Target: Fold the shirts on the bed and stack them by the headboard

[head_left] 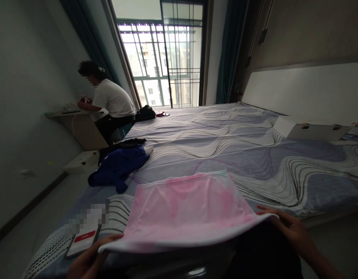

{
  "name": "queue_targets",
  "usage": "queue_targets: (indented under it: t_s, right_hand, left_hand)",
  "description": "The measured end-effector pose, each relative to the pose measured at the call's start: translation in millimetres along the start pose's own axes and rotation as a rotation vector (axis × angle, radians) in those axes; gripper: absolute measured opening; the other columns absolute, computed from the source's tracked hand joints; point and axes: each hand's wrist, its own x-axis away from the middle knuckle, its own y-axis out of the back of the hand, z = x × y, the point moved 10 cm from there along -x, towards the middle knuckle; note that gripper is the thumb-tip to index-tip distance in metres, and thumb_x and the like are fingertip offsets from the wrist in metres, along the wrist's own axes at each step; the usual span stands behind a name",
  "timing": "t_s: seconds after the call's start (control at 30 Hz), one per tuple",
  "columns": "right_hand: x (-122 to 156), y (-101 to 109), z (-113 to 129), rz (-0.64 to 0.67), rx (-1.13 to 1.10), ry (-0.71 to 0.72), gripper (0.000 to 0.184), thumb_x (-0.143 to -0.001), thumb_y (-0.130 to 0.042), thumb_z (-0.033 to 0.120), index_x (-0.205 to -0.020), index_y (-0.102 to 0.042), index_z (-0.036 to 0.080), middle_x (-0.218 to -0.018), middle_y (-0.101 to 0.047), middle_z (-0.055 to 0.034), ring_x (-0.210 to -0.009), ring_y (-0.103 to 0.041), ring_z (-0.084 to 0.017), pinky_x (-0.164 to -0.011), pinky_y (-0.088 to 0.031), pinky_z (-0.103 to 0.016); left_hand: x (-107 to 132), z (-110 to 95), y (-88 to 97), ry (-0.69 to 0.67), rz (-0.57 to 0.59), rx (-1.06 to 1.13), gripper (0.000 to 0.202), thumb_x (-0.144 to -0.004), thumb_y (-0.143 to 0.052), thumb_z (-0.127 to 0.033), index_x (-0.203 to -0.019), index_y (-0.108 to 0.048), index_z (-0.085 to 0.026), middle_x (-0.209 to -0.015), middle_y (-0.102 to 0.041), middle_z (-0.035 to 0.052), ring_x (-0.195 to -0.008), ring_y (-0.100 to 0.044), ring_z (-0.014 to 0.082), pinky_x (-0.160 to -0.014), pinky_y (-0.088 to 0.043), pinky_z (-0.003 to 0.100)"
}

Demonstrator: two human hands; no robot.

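Note:
A pink and white tie-dye cloth, tinged pale green at its far right corner, is spread at the near side of the bed. Its far part lies on the bedsheet, while the near edge is raised and bowed towards me. My left hand is closed on the near left corner, close to a phone with a lit screen. Gripping the near right corner, my right hand is out past the bed's front edge. Whether the cloth is a garment or a plain piece of fabric, I cannot tell.
Blue clothing lies bunched on the left of the patterned bed. A white box stands at the right. Another white box is on the floor. A person sits at a small desk by the window.

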Motion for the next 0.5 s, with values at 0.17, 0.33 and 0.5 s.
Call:
queue_targets:
  t_s: [0.17, 0.33, 0.5]
  right_hand:
    - [-98, -21, 14, -0.189, -0.035, 0.002, 0.047, -0.078, -0.063, 0.062, -0.083, -0.076, 0.017, -0.073, -0.072, -0.0037, -0.073, -0.065, -0.022, -0.066, -0.051, -0.027]
    - [-178, -67, -15, -0.11, 0.038, -0.044, 0.046, -0.075, -0.058, 0.061, -0.076, -0.073, 0.017, -0.071, -0.072, -0.0053, -0.071, -0.065, -0.024, -0.062, -0.046, -0.03]
    - [-201, -81, -60, -0.137, 0.186, -0.116, 0.042, -0.078, -0.057, 0.059, -0.085, -0.076, 0.022, -0.082, -0.077, -0.0063, -0.08, -0.069, -0.026, -0.07, -0.047, -0.032]
  left_hand:
    - [-87, -12, -29.6, 0.163, -0.155, -0.009, 0.045, -0.077, -0.056, -0.062, -0.084, -0.07, -0.02, -0.071, -0.072, 0.0011, -0.071, -0.065, 0.022, -0.06, -0.049, 0.027]
    - [-150, 20, -61.9, 0.258, -0.163, -0.191, 0.037, -0.079, -0.051, -0.055, -0.078, -0.071, -0.023, -0.076, -0.075, 0.004, -0.078, -0.066, 0.0247, -0.068, -0.045, 0.03]
    - [-162, 57, -70.7, 0.347, -0.141, -0.274, 0.038, -0.077, -0.055, -0.057, -0.081, -0.075, -0.026, -0.085, -0.078, 0.004, -0.092, -0.069, 0.03, -0.081, -0.045, 0.036]
